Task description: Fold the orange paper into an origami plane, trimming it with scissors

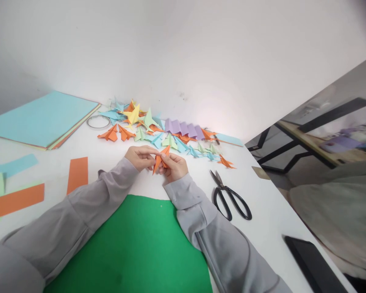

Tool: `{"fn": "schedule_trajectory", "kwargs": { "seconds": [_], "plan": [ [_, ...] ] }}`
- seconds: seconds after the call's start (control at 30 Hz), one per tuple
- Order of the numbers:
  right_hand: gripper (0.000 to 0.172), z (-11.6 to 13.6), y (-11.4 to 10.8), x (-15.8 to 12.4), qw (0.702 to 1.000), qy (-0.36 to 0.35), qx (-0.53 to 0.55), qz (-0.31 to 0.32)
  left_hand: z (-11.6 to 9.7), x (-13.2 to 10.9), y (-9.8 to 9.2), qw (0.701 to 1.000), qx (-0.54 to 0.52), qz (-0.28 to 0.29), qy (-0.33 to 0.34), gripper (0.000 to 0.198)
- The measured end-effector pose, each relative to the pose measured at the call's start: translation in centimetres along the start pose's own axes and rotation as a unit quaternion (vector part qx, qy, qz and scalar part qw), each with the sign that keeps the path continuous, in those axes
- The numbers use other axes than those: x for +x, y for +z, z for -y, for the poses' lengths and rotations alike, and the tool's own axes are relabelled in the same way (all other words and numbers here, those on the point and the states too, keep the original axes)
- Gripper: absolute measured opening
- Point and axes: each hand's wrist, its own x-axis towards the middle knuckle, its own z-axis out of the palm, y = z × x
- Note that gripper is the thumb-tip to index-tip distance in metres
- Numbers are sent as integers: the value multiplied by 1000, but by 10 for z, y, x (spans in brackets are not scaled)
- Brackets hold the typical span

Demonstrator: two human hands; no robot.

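Both my hands meet over the white table [262,195], pinching one small folded orange paper piece [160,158]. My left hand [140,157] grips its upper left side with closed fingers. From the right, my right hand [174,166] holds its lower part, fingers curled round it. Grey sleeves cover both arms. A green sheet [140,248] lies just below my hands.
A pile of folded paper shapes [158,130] in orange, blue, green, yellow and purple lies beyond my hands. Black scissors [228,197] rest to the right. A stack of coloured paper [42,120], a tape ring [98,121], orange strips [77,174] and a dark tablet [314,264] are around.
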Motion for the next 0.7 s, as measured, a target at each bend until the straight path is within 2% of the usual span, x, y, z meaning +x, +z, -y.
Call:
{"fn": "schedule_trajectory", "kwargs": {
  "seconds": [0.17, 0.47, 0.57, 0.7],
  "plan": [
    [27, -1, -2, 1, 1000, 14, -1, -2, 2, 4, -7, 997, 71, 6, 38, 18],
    [27, 0, -3, 1, 999, 29, -14, -2, -5, 6, -14, 983, 149, 56, 86, 15],
    [27, 1, -2, 1, 1000, 22, -14, -6, -4, 5, -14, 986, 144, 51, 71, 16],
    [26, 0, -2, 1, 1000, 11, -10, -6, -3, 4, -13, 995, 95, 32, 12, 19]
  ]
}}
